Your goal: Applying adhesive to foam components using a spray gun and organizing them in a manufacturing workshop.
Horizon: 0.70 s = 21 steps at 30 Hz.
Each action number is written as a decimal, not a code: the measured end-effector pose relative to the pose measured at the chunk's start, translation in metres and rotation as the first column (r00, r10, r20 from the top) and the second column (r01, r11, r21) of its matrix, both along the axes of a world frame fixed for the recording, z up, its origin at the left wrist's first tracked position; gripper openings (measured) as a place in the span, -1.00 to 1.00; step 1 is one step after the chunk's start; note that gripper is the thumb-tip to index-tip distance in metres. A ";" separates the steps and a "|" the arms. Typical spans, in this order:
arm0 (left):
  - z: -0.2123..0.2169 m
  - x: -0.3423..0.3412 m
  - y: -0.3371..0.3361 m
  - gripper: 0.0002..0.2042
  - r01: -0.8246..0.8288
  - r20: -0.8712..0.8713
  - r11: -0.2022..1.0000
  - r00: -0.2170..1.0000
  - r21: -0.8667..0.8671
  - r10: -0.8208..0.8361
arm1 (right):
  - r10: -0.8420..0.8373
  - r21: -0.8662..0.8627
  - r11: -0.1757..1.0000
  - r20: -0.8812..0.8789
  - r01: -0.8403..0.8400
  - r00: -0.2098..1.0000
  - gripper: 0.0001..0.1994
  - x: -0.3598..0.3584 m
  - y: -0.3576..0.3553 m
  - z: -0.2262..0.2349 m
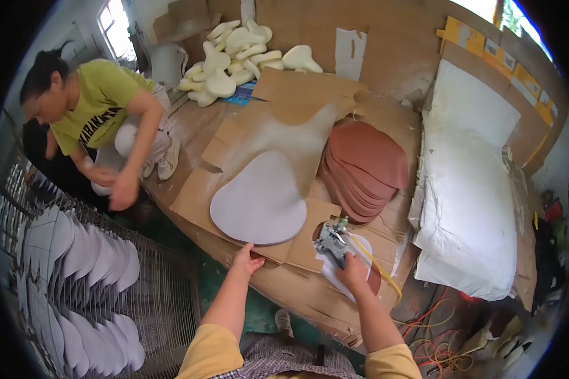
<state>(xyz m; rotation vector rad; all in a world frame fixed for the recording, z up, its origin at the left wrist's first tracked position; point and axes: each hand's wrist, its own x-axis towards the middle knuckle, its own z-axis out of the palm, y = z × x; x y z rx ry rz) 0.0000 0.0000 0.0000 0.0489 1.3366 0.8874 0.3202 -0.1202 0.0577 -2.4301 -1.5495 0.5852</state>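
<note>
Cardboard lines the back wall [398, 38] of this workshop, and more of it covers the big desk [199, 192]. A white slab [464, 208] lies along the right; at the left stands a wire rack [171, 284] full of grey pieces [88, 252], with a co-worker [107, 101] crouching behind it. Cream foam pieces [227, 57] are heaped at the back. Reddish-brown sheets [368, 167] lie stacked right of the grey pad [259, 199], which sits flat near the desk's front edge. The left hand [249, 260] is half curled, fingertips at the pad's near rim; the right hand [354, 271] grips a metal spray gun [334, 241] trailing a yellow hose [392, 282].

I'd worry that a careless push could tip the pad off the edge, or that the hose could drag across the sheets. The left fingertips' underside is hidden, so I can't tell whether they pinch. The gun covers part of a pale piece [329, 276], and its nozzle is hard to make out.
</note>
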 end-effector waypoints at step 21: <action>0.038 0.017 -0.102 -0.72 0.300 -0.261 0.954 0.920 -0.014 -0.293 | 0.018 0.493 0.862 0.207 -0.120 0.978 -0.56 0.149 0.075 0.047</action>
